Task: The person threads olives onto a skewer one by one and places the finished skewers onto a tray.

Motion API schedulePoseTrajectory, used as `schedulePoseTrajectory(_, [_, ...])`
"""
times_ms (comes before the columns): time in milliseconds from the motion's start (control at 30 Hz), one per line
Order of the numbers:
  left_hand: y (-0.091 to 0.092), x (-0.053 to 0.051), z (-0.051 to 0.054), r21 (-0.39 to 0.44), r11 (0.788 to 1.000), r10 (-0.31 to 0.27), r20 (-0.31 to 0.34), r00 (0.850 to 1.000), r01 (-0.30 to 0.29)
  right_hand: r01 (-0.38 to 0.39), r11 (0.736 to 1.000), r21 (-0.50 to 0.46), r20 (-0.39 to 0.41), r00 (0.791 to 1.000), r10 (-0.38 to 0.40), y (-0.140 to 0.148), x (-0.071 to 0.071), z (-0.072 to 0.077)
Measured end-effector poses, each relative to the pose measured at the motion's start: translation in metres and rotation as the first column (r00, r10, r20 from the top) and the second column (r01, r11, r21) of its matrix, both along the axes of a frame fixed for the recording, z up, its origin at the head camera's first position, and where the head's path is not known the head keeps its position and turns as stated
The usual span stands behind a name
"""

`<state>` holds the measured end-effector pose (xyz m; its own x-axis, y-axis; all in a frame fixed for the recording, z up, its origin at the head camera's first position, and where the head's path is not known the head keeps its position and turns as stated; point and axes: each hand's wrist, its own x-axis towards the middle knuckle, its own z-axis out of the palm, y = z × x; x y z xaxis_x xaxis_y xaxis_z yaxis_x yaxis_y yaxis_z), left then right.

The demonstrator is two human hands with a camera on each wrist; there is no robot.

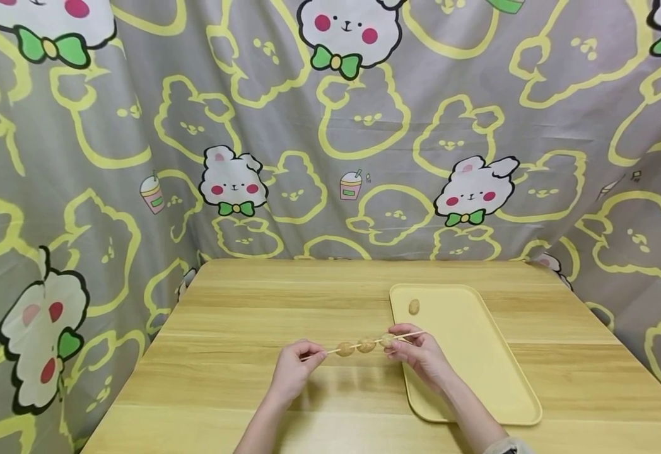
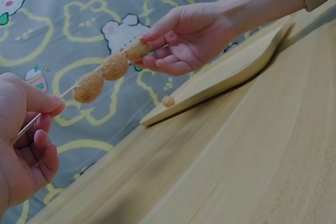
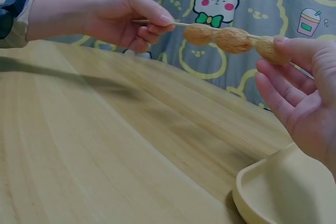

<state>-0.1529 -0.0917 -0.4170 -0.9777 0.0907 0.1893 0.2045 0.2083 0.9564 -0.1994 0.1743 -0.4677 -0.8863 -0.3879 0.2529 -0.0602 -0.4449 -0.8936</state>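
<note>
Above the table, three brown, rough-skinned oval food balls are threaded on a thin wooden skewer (image 2: 67, 92). My left hand (image 1: 295, 366) pinches the skewer near one end between thumb and fingers. The ball nearest it (image 2: 88, 87) and the middle ball (image 3: 233, 40) touch no hand. At the other side, my right hand (image 1: 424, 358) pinches the third ball (image 2: 136, 50) with thumb and fingertips. In the head view the skewer's far tip sticks out past that ball. A single loose ball (image 1: 414, 307) lies on the pale yellow tray (image 1: 467, 353), near its far left corner.
The tray's raised rim (image 1: 506, 353) runs under my right forearm, on the right of the wooden table (image 1: 239, 302). A grey curtain (image 1: 285, 126) with rabbit prints hangs behind the table and along its sides.
</note>
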Motion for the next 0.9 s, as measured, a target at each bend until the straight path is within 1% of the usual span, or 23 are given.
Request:
schedulePoseTrajectory(67, [-0.001, 0.000, -0.001, 0.010, 1.000, 0.006, 0.004, 1.000, -0.006, 0.024, 0.999, 0.021, -0.022, 0.999, -0.024, 0.004, 0.000, -0.001])
schedulePoseTrajectory(100, [-0.002, 0.000, -0.001, 0.012, 1.000, 0.010, 0.009, 1.000, -0.010, 0.019, 1.000, 0.016, -0.062, 0.998, -0.018, 0.007, -0.003, -0.004])
schedulePoseTrajectory(200, [-0.004, -0.001, -0.001, 0.015, 1.000, 0.024, 0.020, 1.000, -0.024, 0.041, 0.999, 0.029, -0.106, 0.994, -0.038, 0.016, -0.005, -0.005])
schedulePoseTrajectory(267, [-0.006, -0.001, -0.001, 0.012, 0.999, 0.034, 0.023, 0.999, -0.034, 0.038, 0.999, 0.015, -0.133, 0.990, -0.036, 0.023, -0.006, -0.005])
schedulePoseTrajectory(300, [-0.007, -0.002, -0.001, 0.012, 0.999, 0.037, 0.024, 0.999, -0.038, 0.040, 0.999, 0.008, -0.138, 0.990, -0.038, 0.026, -0.007, -0.005])
schedulePoseTrajectory(333, [-0.008, -0.002, -0.001, 0.012, 0.999, 0.041, 0.025, 0.999, -0.041, 0.061, 0.998, 0.014, -0.117, 0.991, -0.059, 0.029, -0.005, -0.002])
schedulePoseTrajectory(400, [-0.010, -0.002, -0.002, 0.013, 0.999, 0.049, 0.026, 0.998, -0.050, 0.087, 0.996, 0.014, -0.110, 0.990, -0.085, 0.035, -0.006, 0.000])
schedulePoseTrajectory(467, [-0.011, -0.002, -0.002, 0.013, 0.998, 0.060, 0.026, 0.998, -0.060, 0.134, 0.991, 0.028, -0.096, 0.987, -0.130, 0.042, -0.007, 0.000])
schedulePoseTrajectory(567, [-0.013, -0.002, -0.001, 0.016, 0.997, 0.074, 0.030, 0.997, -0.074, 0.229, 0.971, 0.074, -0.065, 0.972, -0.224, 0.051, -0.011, 0.000])
schedulePoseTrajectory(667, [-0.013, 0.000, 0.001, 0.013, 0.996, 0.086, 0.033, 0.996, -0.087, 0.324, 0.937, 0.132, -0.039, 0.946, -0.322, 0.060, -0.017, -0.001])
schedulePoseTrajectory(767, [-0.015, 0.000, 0.002, 0.009, 0.996, 0.094, 0.033, 0.995, -0.094, 0.393, 0.902, 0.178, -0.012, 0.917, -0.398, 0.068, -0.026, 0.000])
schedulePoseTrajectory(833, [-0.016, -0.001, -0.001, 0.016, 0.995, 0.095, 0.025, 0.995, -0.096, 0.425, 0.880, 0.211, -0.002, 0.901, -0.434, 0.072, -0.033, 0.001])
schedulePoseTrajectory(900, [-0.019, -0.004, -0.008, 0.028, 0.995, 0.099, 0.030, 0.995, -0.100, 0.444, 0.862, 0.247, 0.000, 0.889, -0.458, 0.075, -0.039, 0.000])
